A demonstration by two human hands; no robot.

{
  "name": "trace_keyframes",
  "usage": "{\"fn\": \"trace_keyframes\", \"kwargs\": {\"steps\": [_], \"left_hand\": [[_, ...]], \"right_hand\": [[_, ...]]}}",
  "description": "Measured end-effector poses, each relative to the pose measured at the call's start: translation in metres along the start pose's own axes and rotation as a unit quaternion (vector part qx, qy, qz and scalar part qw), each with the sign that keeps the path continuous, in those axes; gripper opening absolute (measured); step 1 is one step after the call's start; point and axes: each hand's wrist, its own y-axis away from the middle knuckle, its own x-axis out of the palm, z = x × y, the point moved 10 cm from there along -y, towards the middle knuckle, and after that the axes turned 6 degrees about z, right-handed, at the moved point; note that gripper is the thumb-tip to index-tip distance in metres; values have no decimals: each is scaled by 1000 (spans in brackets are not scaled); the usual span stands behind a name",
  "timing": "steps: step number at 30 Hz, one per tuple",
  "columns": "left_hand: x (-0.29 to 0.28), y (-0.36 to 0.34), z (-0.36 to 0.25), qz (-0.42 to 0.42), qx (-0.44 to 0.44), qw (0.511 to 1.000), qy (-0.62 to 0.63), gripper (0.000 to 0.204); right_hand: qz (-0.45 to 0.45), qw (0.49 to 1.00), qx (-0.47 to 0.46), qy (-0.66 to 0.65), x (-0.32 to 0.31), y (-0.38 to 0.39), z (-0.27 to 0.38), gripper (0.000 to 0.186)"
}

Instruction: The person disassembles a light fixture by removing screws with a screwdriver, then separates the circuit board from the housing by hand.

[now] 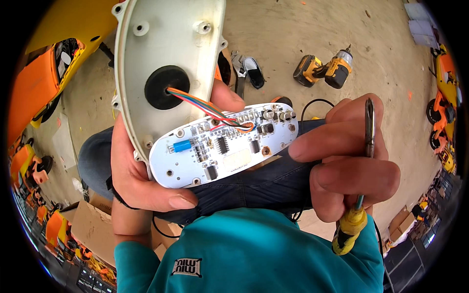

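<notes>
My left hand point(129, 168) is closed around the lower end of a white plastic housing point(171, 46) and the white circuit board point(232, 158) in front of it. The board lies tilted, its component side facing up, with a blue part, several black chips and capacitors. Coloured wires point(198, 103) run to it from a round black grommet point(157, 87) in the housing. My right hand point(349, 151) grips a screwdriver point(370, 132) between its fingers, tip upward, yellow-and-black handle point(351, 229) below. The extended index finger reaches the board's right edge; whether it touches, I cannot tell.
A yellow-and-black cordless drill point(337, 71) lies on the concrete floor point(293, 34) ahead. Left of it are a black-and-white object point(253, 72) and a grey tool. A cardboard box point(90, 227) stands at lower left. Orange and yellow machine bodies point(36, 93) line both sides.
</notes>
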Motion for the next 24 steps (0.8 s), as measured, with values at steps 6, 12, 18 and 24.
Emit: {"fn": "trace_keyframes", "kwargs": {"steps": [6, 12, 18, 24], "left_hand": [[-8, 8, 1, -84, -29, 996, -32, 106], [4, 3, -1, -39, 23, 999, 8, 102], [7, -2, 1, -35, 6, 999, 34, 98], [-9, 5, 7, -49, -56, 997, -14, 98]], "right_hand": [[62, 997, 10, 43, 9, -5, -4, 18], [40, 998, -7, 56, 5, -5, 1, 16], [50, 997, -10, 66, 7, -5, -1, 17], [69, 995, 4, 72, 8, -8, -2, 22]]}}
